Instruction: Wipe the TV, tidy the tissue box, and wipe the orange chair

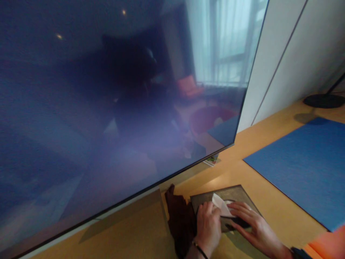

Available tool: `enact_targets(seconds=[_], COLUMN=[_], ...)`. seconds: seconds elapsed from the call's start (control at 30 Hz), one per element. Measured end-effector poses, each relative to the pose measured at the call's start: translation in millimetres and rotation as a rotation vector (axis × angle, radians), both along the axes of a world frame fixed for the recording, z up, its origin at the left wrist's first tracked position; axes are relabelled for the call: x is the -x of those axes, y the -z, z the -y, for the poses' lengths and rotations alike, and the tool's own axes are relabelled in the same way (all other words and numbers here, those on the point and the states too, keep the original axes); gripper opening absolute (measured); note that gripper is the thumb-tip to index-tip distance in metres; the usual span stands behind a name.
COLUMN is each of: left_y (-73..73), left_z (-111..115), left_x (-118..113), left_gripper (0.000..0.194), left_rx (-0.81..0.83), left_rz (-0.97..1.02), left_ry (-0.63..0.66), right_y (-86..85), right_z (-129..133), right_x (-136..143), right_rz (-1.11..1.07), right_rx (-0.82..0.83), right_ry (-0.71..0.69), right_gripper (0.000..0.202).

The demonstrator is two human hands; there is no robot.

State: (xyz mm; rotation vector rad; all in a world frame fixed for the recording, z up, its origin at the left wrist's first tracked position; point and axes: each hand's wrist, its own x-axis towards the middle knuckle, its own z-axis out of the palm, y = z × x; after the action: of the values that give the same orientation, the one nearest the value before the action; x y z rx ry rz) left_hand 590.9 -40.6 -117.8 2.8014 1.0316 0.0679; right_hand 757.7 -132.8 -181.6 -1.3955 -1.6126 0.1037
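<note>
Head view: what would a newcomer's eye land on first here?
A huge dark screen fills the left and centre, mirroring a window and a room. Bottom centre, the left hand and right hand pull a white tissue from a flat box on the wooden surface. A blue mat lies right.

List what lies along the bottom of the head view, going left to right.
Dark brown crumpled cloth → left hand → white tissue sticking up from the flat grey tissue box → right hand → blue rectangular mat → orange object at the corner.
</note>
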Motion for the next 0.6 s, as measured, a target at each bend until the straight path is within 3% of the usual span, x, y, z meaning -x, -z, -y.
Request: enact_targets(seconds=[0.07, 0.13, 0.27, 0.4, 0.6], left_y=[1.0, -1.7, -14.6, -22.9, -18.4], left_z=[-0.9, -1.3, -0.5, -0.6, -11.7], left_x=[1.8, 2.5, 1.4, -0.5, -9.8], left_gripper=[0.027, 0.030, 0.033, 0.038, 0.040], left_rx=[-0.031, -0.010, 0.146, 0.239, 0.282], left_rz=[-0.012, -0.033, -0.117, -0.052, -0.108], left_ry=[0.048, 0.081, 0.056, -0.070, -0.236], right_y=[3.0, 3.3, 3.6, 8.3, 11.4], right_z=[-1.2, -5.1, -14.2, -18.2, -25.9], right_x=[-2.3, -5.9, -13.6, -17.4, -13.2], right_rz=[0.065, 0.091, -0.034, -0.138, -0.076], right_rx=[0.030, 0.118, 0.305, 0.412, 0.482], right_ry=[-0.001, -0.106, -0.272, -0.249, -0.188], right_gripper=[0.036, 0.040, 0.040, 0.038, 0.049])
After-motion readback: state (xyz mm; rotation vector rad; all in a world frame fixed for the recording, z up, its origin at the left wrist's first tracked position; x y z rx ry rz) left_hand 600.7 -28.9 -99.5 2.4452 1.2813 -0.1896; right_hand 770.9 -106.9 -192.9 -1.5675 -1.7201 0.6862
